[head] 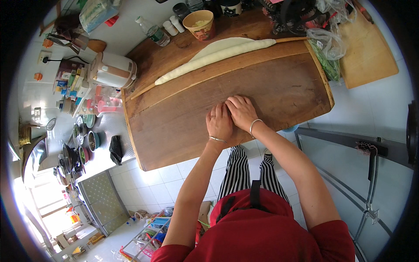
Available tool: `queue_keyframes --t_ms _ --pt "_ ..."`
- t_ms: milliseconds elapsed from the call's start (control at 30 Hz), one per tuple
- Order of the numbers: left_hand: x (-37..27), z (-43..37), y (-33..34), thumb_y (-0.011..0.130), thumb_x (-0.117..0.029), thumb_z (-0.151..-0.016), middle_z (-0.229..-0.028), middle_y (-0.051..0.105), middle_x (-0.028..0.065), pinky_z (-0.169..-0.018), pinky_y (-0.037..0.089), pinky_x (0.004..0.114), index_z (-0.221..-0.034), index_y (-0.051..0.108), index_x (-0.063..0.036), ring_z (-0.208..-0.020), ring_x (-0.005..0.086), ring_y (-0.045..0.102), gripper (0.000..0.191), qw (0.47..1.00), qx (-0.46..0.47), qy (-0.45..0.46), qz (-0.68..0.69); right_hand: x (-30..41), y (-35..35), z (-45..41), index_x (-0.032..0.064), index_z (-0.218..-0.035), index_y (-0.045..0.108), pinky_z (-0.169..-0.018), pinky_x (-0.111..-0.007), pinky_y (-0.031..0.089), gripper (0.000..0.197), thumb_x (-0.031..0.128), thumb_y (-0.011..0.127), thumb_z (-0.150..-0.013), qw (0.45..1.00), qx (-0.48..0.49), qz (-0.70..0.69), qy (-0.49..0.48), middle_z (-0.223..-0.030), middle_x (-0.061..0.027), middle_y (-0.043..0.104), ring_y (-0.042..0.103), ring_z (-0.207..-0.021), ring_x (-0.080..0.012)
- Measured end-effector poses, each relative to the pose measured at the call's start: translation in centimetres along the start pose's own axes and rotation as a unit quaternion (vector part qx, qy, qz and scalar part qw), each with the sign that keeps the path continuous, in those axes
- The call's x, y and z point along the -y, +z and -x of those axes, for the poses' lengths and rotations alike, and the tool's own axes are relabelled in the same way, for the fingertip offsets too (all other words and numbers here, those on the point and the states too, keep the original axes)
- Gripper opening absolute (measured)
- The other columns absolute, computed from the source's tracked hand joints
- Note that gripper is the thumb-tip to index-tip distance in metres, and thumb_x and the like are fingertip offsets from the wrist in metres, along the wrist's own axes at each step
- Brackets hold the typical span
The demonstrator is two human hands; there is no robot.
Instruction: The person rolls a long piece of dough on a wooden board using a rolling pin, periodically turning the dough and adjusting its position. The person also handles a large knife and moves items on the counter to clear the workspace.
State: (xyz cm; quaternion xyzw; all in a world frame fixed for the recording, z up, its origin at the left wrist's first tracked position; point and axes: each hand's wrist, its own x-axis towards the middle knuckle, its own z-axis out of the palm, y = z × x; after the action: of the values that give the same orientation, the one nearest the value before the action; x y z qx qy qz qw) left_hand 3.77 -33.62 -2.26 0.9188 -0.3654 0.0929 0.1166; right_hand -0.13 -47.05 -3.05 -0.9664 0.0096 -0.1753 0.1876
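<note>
My left hand and my right hand rest palm down, side by side, near the front middle of a wooden board. Their fingers are bent and close together, and the fingertips almost meet. Whether anything lies under them is hidden. Beyond the hands, a long wooden rolling pin lies slantwise across the back of the board. A sheet of pale dough is wound around it, with a loose flap spread flat behind the roll. Both bare ends of the pin stick out.
Behind the dough stand a paper tub, a plastic bottle and white shakers. An electric water boiler is at the left. Bagged green vegetables and a cutting board are at the right. Bowls sit on the left counter.
</note>
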Motion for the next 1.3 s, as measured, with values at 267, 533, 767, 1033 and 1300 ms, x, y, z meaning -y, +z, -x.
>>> queue_keyframes --t_ms 267,533,767,1033,1300 --pt "-0.5 1.0 -0.3 0.058 -0.021 -0.085 -0.131 0.057 0.0112 -0.103 0.039 0.045 -0.127 0.059 -0.0027 -0.123 0.0273 0.054 0.046 1.0 0.017 -0.005 0.011 0.2 0.2 0.7 0.0048 -0.117 0.062 -0.105 -0.041 0.037 0.033 0.015 0.056 -0.086 1.0 -0.005 -0.005 0.002 -0.125 -0.0069 0.058 0.05 -0.124 -0.0245" --pt "-0.6 0.8 -0.4 0.06 -0.02 -0.081 -0.129 0.057 0.0114 -0.1 0.038 0.046 -0.127 0.059 -0.0032 -0.12 0.0278 0.054 0.048 1.0 -0.007 -0.009 0.029 0.4 0.6 0.9 0.0088 -0.122 0.06 -0.107 -0.042 0.035 0.036 0.017 0.056 -0.088 1.0 0.007 -0.016 0.019 -0.128 -0.0066 0.056 0.048 -0.127 -0.0246" --pt "-0.5 0.8 -0.3 0.057 -0.023 -0.084 -0.13 0.056 0.0098 -0.098 0.039 0.049 -0.127 0.06 -0.0066 -0.117 0.0282 0.055 0.046 0.999 -0.012 -0.016 0.037 0.6 0.4 1.0 0.0083 -0.124 0.06 -0.109 -0.044 0.034 0.037 0.016 0.056 -0.088 1.0 0.009 -0.005 0.015 -0.131 -0.0072 0.054 0.047 -0.128 -0.0258" --pt "-1.2 1.5 -0.2 0.056 -0.019 -0.086 -0.138 0.053 0.0135 -0.108 0.035 0.05 -0.133 0.056 -0.0026 -0.128 0.0313 0.05 0.05 0.998 -0.012 -0.019 0.054 1.3 0.5 2.0 0.007 -0.128 0.058 -0.113 -0.046 0.031 0.039 0.017 0.051 -0.091 1.0 -0.002 0.007 0.027 -0.141 -0.0083 0.051 0.043 -0.135 -0.0257" --pt "-2.8 6.6 0.5 0.052 -0.021 -0.092 -0.147 0.049 0.0127 -0.115 0.026 0.052 -0.137 0.053 -0.0032 -0.14 0.0308 0.041 0.049 0.994 0.005 0.009 0.104 1.9 -0.7 7.0 0.0036 -0.133 0.054 -0.115 -0.048 0.028 0.045 0.019 0.053 -0.091 0.999 0.025 0.013 0.022 -0.144 -0.0109 0.049 0.041 -0.138 -0.0275"
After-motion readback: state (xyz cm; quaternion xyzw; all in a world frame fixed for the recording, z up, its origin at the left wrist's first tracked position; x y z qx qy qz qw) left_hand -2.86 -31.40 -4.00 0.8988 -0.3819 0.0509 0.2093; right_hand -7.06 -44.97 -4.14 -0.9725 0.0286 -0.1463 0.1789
